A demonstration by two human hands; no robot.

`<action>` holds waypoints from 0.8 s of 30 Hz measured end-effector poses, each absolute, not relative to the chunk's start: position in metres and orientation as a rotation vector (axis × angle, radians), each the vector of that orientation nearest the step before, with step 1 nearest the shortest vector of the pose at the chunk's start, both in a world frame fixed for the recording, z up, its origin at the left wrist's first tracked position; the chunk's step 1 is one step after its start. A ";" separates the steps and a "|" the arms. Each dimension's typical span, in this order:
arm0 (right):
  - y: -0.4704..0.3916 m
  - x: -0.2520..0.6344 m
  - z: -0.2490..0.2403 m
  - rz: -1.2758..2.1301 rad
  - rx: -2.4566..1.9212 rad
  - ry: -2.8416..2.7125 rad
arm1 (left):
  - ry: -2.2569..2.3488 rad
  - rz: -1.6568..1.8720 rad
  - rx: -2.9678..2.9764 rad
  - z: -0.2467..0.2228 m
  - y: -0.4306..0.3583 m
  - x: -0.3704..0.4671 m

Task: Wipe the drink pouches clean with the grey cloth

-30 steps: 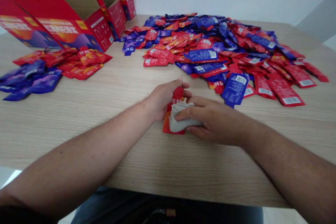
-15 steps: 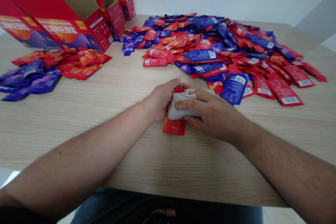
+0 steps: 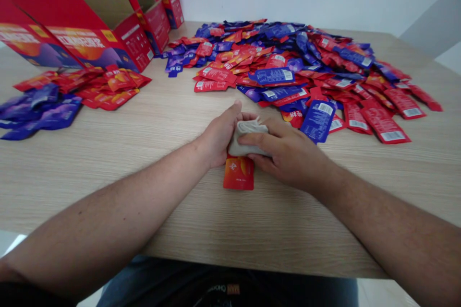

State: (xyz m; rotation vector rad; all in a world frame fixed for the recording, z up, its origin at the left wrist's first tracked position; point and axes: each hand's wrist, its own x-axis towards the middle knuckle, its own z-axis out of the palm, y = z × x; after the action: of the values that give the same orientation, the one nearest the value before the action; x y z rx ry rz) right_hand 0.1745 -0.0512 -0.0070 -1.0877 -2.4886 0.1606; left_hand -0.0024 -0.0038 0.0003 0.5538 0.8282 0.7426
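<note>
A folded grey-white cloth is gripped by my right hand, its fingers bent over the top. The cloth presses on a red sachet with an orange print, whose lower end sticks out toward me. My left hand curls around the sachet's upper end from the left, thumb raised. Its other fingers are partly hidden behind the cloth, and the sachet's upper part is covered.
A large heap of red and blue sachets spreads across the back of the table. At left lie smaller piles of red sachets and blue sachets, before open red cartons.
My right hand and the cloth have slid slightly up along the sachet, away from me, uncovering more of its lower end. My left thumb has lifted more upright.
</note>
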 end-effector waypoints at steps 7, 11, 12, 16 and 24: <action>-0.049 0.175 -0.010 0.154 -1.181 -2.455 | 0.848 0.757 0.525 -0.001 -0.004 -0.002; -0.051 0.175 -0.009 0.119 -1.145 -2.470 | 0.871 0.774 0.523 -0.002 -0.004 -0.001; -0.052 0.175 -0.009 0.109 -1.134 -2.477 | 0.872 0.780 0.521 -0.003 -0.003 -0.001; -0.050 0.179 -0.009 0.091 -1.157 -2.462 | 0.833 0.770 0.500 -0.009 0.003 -0.004; -0.038 0.190 -0.007 0.065 -1.236 -2.165 | 0.777 0.799 0.593 -0.011 0.005 -0.003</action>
State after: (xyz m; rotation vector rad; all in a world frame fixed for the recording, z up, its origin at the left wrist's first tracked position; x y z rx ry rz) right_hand 0.1896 -0.0385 -0.0066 -1.2362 -2.1654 0.0649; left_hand -0.0025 0.0047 -0.0106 0.5931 0.7774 0.7986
